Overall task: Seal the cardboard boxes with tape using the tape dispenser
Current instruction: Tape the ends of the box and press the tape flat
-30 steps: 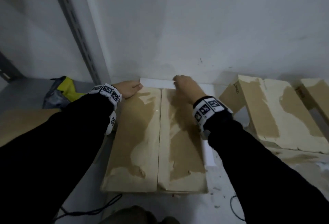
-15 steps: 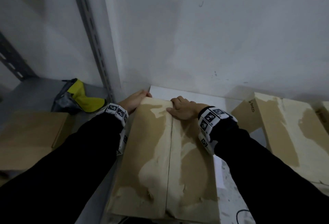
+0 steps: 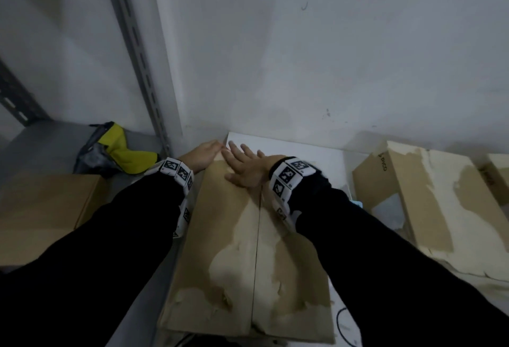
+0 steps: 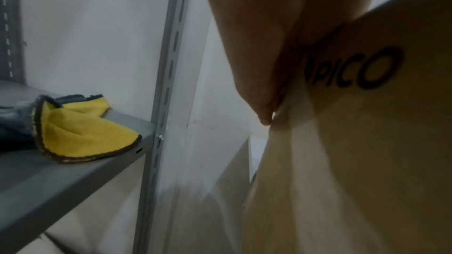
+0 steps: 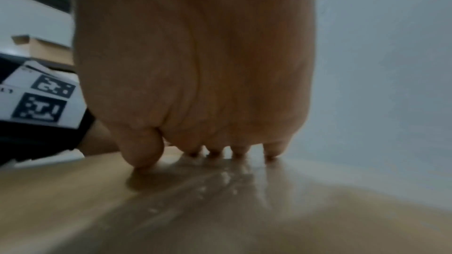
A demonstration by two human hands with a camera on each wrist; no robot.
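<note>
While the near edge of the box (image 3: 248, 277) is left free, its two top flaps are seen closed, the centre seam running away toward the wall (image 3: 303, 57). Farther along, the right hand (image 3: 246, 169) is laid flat with fingers spread over the seam's far end. The left hand (image 3: 203, 154) is pressed with straight fingers against the far left corner. No tape dispenser is in view. Judgement: flaps should be kept flush and the box steadied before tape is applied. More boxes (image 3: 429, 198) are noted to the right.

Dim, bluish light; wrist views soft, blurred, edges bent.
</note>
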